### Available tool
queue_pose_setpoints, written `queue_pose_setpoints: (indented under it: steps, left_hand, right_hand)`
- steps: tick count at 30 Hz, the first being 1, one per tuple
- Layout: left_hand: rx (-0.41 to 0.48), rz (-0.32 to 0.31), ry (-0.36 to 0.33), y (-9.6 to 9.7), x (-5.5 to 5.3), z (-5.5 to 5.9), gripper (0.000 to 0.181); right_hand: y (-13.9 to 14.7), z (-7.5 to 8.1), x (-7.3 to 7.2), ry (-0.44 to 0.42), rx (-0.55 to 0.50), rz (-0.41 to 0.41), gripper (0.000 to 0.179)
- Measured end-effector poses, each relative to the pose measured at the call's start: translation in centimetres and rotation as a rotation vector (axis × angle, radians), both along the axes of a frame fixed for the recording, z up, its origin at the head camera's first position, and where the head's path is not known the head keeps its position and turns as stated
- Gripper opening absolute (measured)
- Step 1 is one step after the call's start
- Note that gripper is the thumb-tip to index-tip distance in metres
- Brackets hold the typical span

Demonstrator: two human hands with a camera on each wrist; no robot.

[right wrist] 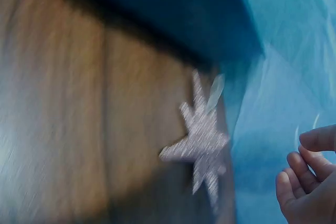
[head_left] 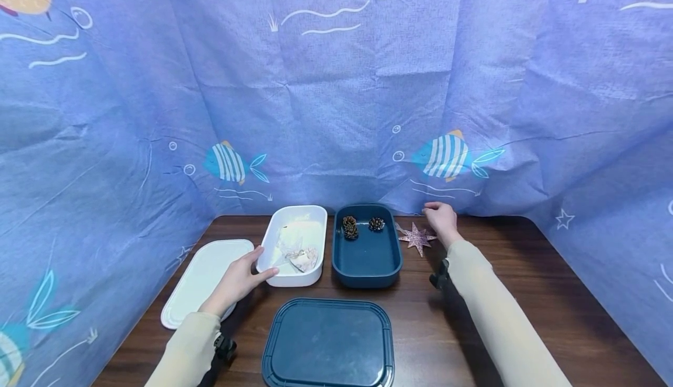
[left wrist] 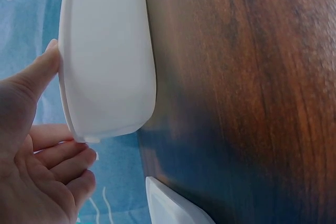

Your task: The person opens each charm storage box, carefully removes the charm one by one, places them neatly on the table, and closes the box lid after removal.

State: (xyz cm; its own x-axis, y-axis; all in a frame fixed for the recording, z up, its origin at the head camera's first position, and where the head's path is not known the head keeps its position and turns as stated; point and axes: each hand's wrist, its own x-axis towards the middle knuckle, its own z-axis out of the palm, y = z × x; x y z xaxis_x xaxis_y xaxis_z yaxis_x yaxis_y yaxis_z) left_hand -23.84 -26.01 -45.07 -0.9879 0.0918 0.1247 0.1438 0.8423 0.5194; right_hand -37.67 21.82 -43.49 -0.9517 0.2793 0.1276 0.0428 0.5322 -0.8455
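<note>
At the left, my left hand (head_left: 239, 279) holds the front left corner of a white box (head_left: 267, 258), thumb and fingers spread along its rim. A pale ornament (head_left: 304, 260) with string and some clear material lie inside this box. My right hand (head_left: 443, 222) is raised near the back edge of the table, fingers loosely curled, with nothing visible between them. Just left of it is a pink glittery star (head_left: 417, 238), with a translucent strip (right wrist: 215, 93) at one side. The star appears blurred in the right wrist view.
A dark blue box (head_left: 367, 261) with several pine cones (head_left: 350, 227) stands between the white box and the star. Its dark blue lid (head_left: 328, 343) lies in front. A white lid (head_left: 202, 282) lies at the left. Behind the wooden table (head_left: 526, 299) hangs a blue curtain (head_left: 336, 112).
</note>
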Motion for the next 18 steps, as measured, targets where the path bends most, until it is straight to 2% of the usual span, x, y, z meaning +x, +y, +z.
queue_pose_setpoints:
  steps: [5,10,18]
  left_hand:
    - [0.012,-0.003,-0.001,0.1,0.0,0.0,0.085]
    - [0.02,-0.009,0.006,0.0,0.0,0.0,0.085]
    - [0.017,-0.009,0.011,-0.1,-0.1,-0.1,0.083]
  right_hand:
    - [-2.5,1.7,-0.5,-0.034,-0.012,0.07,0.038]
    - [-5.5,2.5,-1.0,-0.013,-0.022,0.142,0.037]
    - [-11.1,3.4,-0.8,-0.023,-0.173,0.262,0.037]
